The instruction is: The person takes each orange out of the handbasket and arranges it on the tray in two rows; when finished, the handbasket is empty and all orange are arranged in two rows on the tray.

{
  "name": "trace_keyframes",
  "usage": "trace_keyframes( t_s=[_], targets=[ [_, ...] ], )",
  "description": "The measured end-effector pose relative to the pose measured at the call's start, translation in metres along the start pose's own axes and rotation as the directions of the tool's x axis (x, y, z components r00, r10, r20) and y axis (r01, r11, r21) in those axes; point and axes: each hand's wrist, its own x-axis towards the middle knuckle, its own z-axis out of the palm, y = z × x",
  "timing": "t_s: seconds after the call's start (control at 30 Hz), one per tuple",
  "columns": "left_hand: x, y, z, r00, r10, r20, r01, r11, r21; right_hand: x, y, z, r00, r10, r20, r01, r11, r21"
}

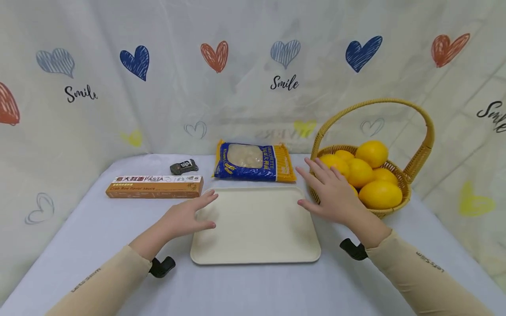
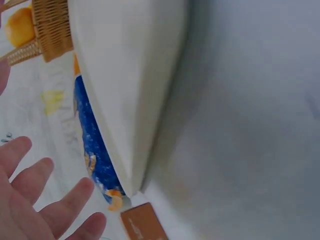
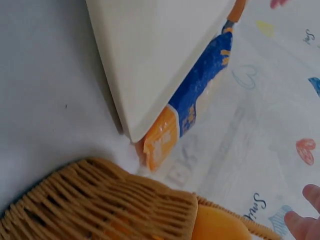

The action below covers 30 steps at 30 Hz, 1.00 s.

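Note:
A cream rectangular tray [image 1: 257, 226] lies flat on the white-covered table. Over its left edge my left hand [image 1: 186, 218] hovers, fingers stretched out and holding nothing. My right hand [image 1: 334, 193] is spread above the tray's right side, its fingers overlapping the wicker basket [image 1: 406, 186] in the head view; nothing is in its grasp. Several yellow fruits [image 1: 380, 195] fill that basket. In the left wrist view, spread left fingers [image 2: 67, 207] appear beside the tray [image 2: 125, 75]. Only the right fingertips [image 3: 300, 225] show in the right wrist view.
Behind the tray lies a blue and yellow pasta bag [image 1: 249, 162]. An orange-brown pasta box [image 1: 154, 188] sits at the left, with a small dark packet [image 1: 183, 166] behind it. The basket's tall arched handle [image 1: 375, 101] rises at the right. A printed cloth [image 1: 245, 101] hangs at the back.

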Motion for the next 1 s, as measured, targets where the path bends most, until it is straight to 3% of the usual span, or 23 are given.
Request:
trace_keyframes(
  t_s=[0.3, 0.43, 0.63, 0.77, 1.0],
  targets=[
    [-0.022, -0.014, 0.002, 0.997, -0.054, 0.063, 0.053, 0.998, 0.014, -0.005, 0.035, -0.02, 0.986, 0.09, -0.142, -0.092, 0.996, -0.003],
    [-0.027, -0.017, 0.004, 0.995, -0.068, 0.075, 0.067, 0.998, 0.013, -0.008, 0.048, -0.024, 0.976, 0.142, -0.164, -0.14, 0.99, 0.021],
    [-0.037, -0.02, 0.012, 0.986, -0.115, 0.123, 0.11, 0.993, 0.047, -0.012, 0.057, -0.018, 0.97, 0.134, -0.205, -0.129, 0.991, 0.037],
    [-0.045, -0.022, 0.016, 0.984, -0.114, 0.134, 0.099, 0.988, 0.115, -0.012, 0.061, -0.012, 0.968, 0.154, -0.198, -0.147, 0.988, 0.049],
    [-0.053, -0.022, 0.021, 0.987, -0.113, 0.115, 0.09, 0.978, 0.187, -0.013, 0.062, -0.003, 0.965, 0.24, -0.103, -0.234, 0.97, 0.07]
  ],
)
